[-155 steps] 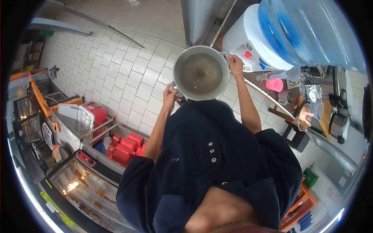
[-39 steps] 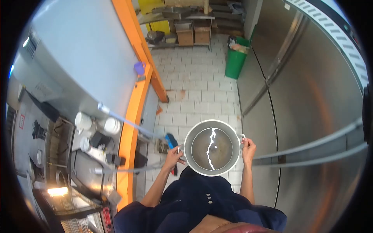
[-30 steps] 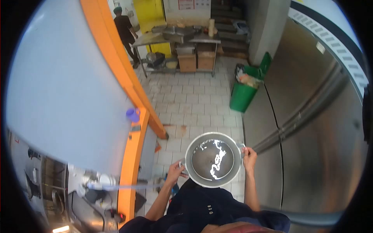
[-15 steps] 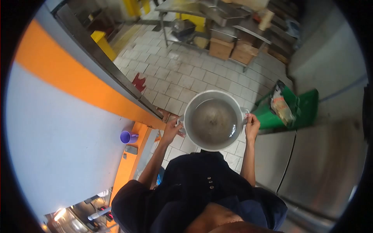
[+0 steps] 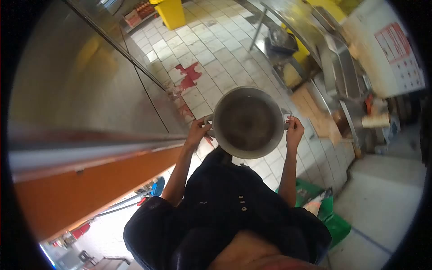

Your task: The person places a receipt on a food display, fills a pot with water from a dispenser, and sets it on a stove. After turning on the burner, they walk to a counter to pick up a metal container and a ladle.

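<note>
A large round metal pot (image 5: 248,153) is held out in front of my body, above the tiled floor. Its inside looks dark, with a liquid-like surface in it. My left hand (image 5: 198,131) is closed round the handle on the pot's left side. On the opposite side, the fingers of my right hand (image 5: 294,129) grip the other handle. The pot hangs roughly level between both hands, close to my dark button-front shirt (image 5: 225,189).
White floor tiles (image 5: 225,58) with red patches (image 5: 191,76) lie ahead. A metal-sided unit (image 5: 90,85) and orange panel (image 5: 112,180) border my left. On the right stand a metal worktable (image 5: 292,27), cardboard (image 5: 315,112) and a green bin (image 5: 337,229). A yellow bin (image 5: 171,15) stands farther off.
I have moved forward and turned left with the pot. The green bin has slid to beside my right arm; the worktable appears nearer on the right. Both hands keep their hold.
</note>
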Action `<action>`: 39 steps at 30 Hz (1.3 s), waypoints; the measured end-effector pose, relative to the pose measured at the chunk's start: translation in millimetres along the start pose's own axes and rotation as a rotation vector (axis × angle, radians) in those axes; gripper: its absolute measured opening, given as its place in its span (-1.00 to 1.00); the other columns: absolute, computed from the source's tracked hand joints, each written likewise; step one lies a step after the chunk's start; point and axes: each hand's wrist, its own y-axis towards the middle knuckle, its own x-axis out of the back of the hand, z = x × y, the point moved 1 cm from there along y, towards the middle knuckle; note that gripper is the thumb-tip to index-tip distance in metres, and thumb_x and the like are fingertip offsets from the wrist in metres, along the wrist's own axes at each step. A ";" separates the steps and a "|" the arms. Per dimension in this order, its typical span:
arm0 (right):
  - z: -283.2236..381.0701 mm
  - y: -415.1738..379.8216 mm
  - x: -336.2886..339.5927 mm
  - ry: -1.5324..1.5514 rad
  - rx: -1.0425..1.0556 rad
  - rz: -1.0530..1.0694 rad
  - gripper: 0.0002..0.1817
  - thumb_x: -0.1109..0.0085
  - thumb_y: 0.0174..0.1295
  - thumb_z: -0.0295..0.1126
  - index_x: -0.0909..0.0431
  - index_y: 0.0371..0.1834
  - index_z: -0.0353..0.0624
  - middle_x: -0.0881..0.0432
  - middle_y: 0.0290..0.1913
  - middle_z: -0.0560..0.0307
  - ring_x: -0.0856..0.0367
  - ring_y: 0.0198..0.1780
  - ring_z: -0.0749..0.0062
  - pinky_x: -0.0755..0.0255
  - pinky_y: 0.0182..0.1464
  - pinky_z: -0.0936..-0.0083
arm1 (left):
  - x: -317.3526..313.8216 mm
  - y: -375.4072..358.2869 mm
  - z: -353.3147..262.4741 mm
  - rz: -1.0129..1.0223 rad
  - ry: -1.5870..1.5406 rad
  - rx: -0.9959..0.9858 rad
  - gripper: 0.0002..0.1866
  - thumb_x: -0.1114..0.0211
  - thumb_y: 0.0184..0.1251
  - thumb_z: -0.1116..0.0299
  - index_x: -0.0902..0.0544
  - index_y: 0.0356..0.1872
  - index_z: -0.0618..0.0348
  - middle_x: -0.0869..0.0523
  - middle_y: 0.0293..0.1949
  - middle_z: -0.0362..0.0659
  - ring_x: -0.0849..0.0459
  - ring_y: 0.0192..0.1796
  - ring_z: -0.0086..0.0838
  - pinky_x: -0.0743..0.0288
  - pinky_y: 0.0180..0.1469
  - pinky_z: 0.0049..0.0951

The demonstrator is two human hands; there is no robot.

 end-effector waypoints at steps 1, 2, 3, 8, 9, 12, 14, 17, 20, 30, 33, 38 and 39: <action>-2.2 27.0 -19.1 0.011 0.012 0.023 -0.75 0.00 0.34 -0.35 -0.60 -0.28 -0.31 -0.64 -0.46 0.11 -0.56 -0.40 0.52 -0.42 -0.27 0.57 | 5.5 25.1 -3.7 -0.016 -0.014 -0.006 -0.65 -0.11 0.28 0.46 -0.51 0.09 0.31 -0.68 -0.33 -0.14 -0.70 -0.44 -0.47 -0.64 -0.52 -0.54; -3.3 56.0 -39.4 0.007 0.029 0.046 -0.75 0.00 0.34 -0.35 -0.60 -0.28 -0.32 -0.64 -0.45 0.11 -0.56 -0.40 0.52 -0.42 -0.27 0.58 | 11.1 49.3 -10.2 -0.067 -0.012 0.006 -0.65 -0.12 0.28 0.47 -0.51 0.09 0.31 -0.67 -0.32 -0.15 -0.69 -0.44 -0.47 -0.64 -0.52 -0.54; -2.0 87.3 -59.3 0.009 0.051 0.070 -0.75 0.00 0.33 -0.35 -0.59 -0.28 -0.32 -0.64 -0.45 0.11 -0.57 -0.40 0.53 -0.42 -0.28 0.59 | 16.6 72.2 -18.5 -0.120 -0.009 0.012 -0.64 -0.13 0.27 0.47 -0.51 0.09 0.31 -0.66 -0.31 -0.15 -0.69 -0.45 -0.47 -0.64 -0.52 -0.53; 42.9 214.5 -170.8 -0.072 0.091 0.129 -0.74 0.00 0.32 -0.34 -0.59 -0.29 -0.32 -0.65 -0.44 0.08 -0.58 -0.36 0.52 -0.41 -0.25 0.54 | 75.2 194.0 -66.3 -0.153 -0.099 0.027 -0.58 -0.18 0.23 0.45 -0.48 0.13 0.31 -0.65 -0.30 -0.13 -0.67 -0.47 -0.47 -0.65 -0.52 -0.52; 48.6 240.7 -193.0 -0.052 0.089 0.158 -0.74 0.00 0.32 -0.34 -0.59 -0.29 -0.33 -0.64 -0.43 0.09 -0.58 -0.36 0.51 -0.40 -0.24 0.53 | 84.3 214.1 -84.4 -0.170 -0.108 0.062 -0.57 -0.18 0.22 0.45 -0.48 0.14 0.32 -0.65 -0.30 -0.13 -0.68 -0.48 -0.46 -0.65 -0.52 -0.51; 74.4 311.9 -262.8 -0.028 0.083 0.234 -0.74 0.00 0.33 -0.35 -0.59 -0.28 -0.35 -0.65 -0.40 0.10 -0.57 -0.34 0.52 -0.40 -0.22 0.55 | 121.2 284.0 -112.0 -0.210 -0.165 -0.003 -0.57 -0.17 0.22 0.45 -0.47 0.14 0.31 -0.66 -0.30 -0.11 -0.69 -0.50 -0.41 -0.65 -0.53 -0.50; 86.6 360.7 -318.8 -0.079 0.123 0.271 -0.75 0.01 0.35 -0.37 -0.58 -0.28 -0.36 -0.66 -0.36 0.10 -0.57 -0.33 0.55 -0.41 -0.22 0.59 | 154.6 333.1 -121.8 -0.255 -0.164 -0.008 -0.60 -0.17 0.24 0.44 -0.48 0.11 0.32 -0.66 -0.30 -0.10 -0.69 -0.51 -0.40 -0.65 -0.54 -0.51; 106.7 428.2 -408.3 0.020 0.122 0.362 -0.74 0.01 0.35 -0.37 -0.59 -0.28 -0.36 -0.65 -0.38 0.11 -0.57 -0.34 0.56 -0.41 -0.22 0.60 | 201.3 400.4 -142.2 -0.302 -0.211 -0.048 -0.61 -0.18 0.24 0.43 -0.49 0.09 0.33 -0.66 -0.31 -0.10 -0.70 -0.51 -0.40 -0.64 -0.55 -0.50; 134.5 493.5 -500.2 0.015 0.160 0.415 -0.74 -0.01 0.34 -0.35 -0.60 -0.28 -0.35 -0.65 -0.43 0.13 -0.57 -0.36 0.57 -0.40 -0.26 0.61 | 247.2 457.0 -174.4 -0.404 -0.211 -0.054 -0.61 -0.18 0.24 0.45 -0.48 0.09 0.33 -0.67 -0.31 -0.10 -0.69 -0.51 -0.41 -0.65 -0.53 -0.50; 290.0 668.1 -799.7 0.052 0.331 0.628 -0.78 0.01 0.29 -0.39 -0.62 -0.27 -0.29 -0.65 -0.48 0.02 -0.61 -0.42 0.38 -0.42 -0.33 0.47 | 428.1 636.2 -285.6 -0.664 -0.281 -0.129 -0.65 -0.15 0.21 0.50 -0.54 0.05 0.30 -0.66 -0.41 -0.14 -0.66 -0.52 -0.51 -0.62 -0.57 -0.53; 307.4 704.3 -899.7 0.150 0.442 0.656 -0.77 0.01 0.30 -0.38 -0.62 -0.28 -0.28 -0.65 -0.47 0.02 -0.61 -0.42 0.38 -0.41 -0.32 0.48 | 483.5 678.5 -325.9 -0.740 -0.319 -0.136 -0.64 -0.15 0.20 0.50 -0.54 0.05 0.30 -0.65 -0.43 -0.16 -0.65 -0.54 -0.53 -0.61 -0.59 -0.53; 372.7 728.5 -1037.1 0.129 0.392 0.728 -0.77 -0.03 0.33 -0.36 -0.62 -0.26 -0.30 -0.65 -0.44 0.15 -0.53 -0.40 0.60 -0.36 -0.33 0.65 | 593.2 734.0 -358.2 -0.773 -0.352 -0.172 -0.60 -0.14 0.21 0.49 -0.50 0.10 0.30 -0.66 -0.40 -0.15 -0.65 -0.53 -0.53 -0.62 -0.57 -0.53; 386.7 731.6 -1066.7 0.131 0.399 0.730 -0.77 -0.03 0.33 -0.36 -0.62 -0.26 -0.30 -0.65 -0.44 0.15 -0.53 -0.40 0.60 -0.36 -0.33 0.65 | 619.3 745.9 -371.4 -0.792 -0.365 -0.198 -0.60 -0.13 0.21 0.49 -0.50 0.11 0.31 -0.66 -0.40 -0.14 -0.65 -0.53 -0.52 -0.63 -0.57 -0.53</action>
